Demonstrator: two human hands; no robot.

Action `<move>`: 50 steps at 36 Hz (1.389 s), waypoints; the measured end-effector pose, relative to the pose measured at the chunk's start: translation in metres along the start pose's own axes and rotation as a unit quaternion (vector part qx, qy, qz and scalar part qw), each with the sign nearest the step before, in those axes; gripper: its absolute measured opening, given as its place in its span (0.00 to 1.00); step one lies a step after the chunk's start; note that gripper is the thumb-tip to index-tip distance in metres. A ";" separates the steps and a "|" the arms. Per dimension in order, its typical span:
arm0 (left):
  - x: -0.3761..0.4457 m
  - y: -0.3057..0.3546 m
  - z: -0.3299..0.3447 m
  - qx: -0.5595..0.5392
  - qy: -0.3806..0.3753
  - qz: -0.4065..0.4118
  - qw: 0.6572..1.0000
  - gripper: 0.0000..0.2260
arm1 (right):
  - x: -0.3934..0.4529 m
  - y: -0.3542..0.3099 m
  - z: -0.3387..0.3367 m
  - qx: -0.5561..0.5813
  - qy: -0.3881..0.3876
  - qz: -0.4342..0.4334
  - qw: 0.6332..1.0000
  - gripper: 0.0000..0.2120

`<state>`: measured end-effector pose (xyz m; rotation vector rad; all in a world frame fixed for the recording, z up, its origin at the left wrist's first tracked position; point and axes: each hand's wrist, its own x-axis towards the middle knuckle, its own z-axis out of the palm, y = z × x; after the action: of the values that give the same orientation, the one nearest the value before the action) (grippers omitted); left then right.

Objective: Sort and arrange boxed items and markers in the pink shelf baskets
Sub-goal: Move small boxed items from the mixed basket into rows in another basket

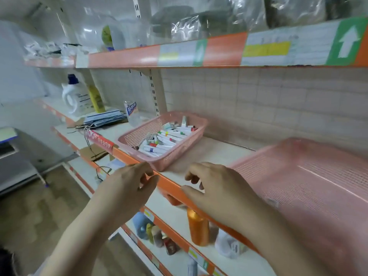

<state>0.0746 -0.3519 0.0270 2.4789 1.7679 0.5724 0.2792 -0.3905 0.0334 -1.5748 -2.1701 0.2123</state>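
Both hands, the left hand (131, 182) and right hand (217, 186), hover empty with fingers loosely curled before the shelf (211, 154), where a light, stiff pink basket (139, 134) of markers (159, 142) looks easiest gripped by its rim.

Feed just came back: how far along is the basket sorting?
Done: white markers and small boxes lie loosely piled in the far pink perforated plastic basket. In hand: nothing; the left hand and right hand hover empty over the orange shelf edge. Left: neatening that pile; the near pink basket looks empty.
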 end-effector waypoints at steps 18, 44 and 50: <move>0.176 -0.126 0.034 -0.041 -0.075 0.089 0.992 0.09 | 0.137 -0.003 0.065 -0.069 0.014 0.156 0.985 0.06; 0.406 -0.162 0.142 0.028 -0.239 0.141 0.960 0.17 | 0.280 0.035 0.124 -0.137 0.006 0.294 0.946 0.12; 0.423 -0.157 0.162 0.082 -0.240 0.162 0.954 0.24 | 0.286 0.042 0.125 -0.134 0.003 0.302 0.944 0.13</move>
<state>0.1031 0.1210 -0.0479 2.7247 1.2839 -0.1779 0.1894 -0.0927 -0.0179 -2.3631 -1.6987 0.0979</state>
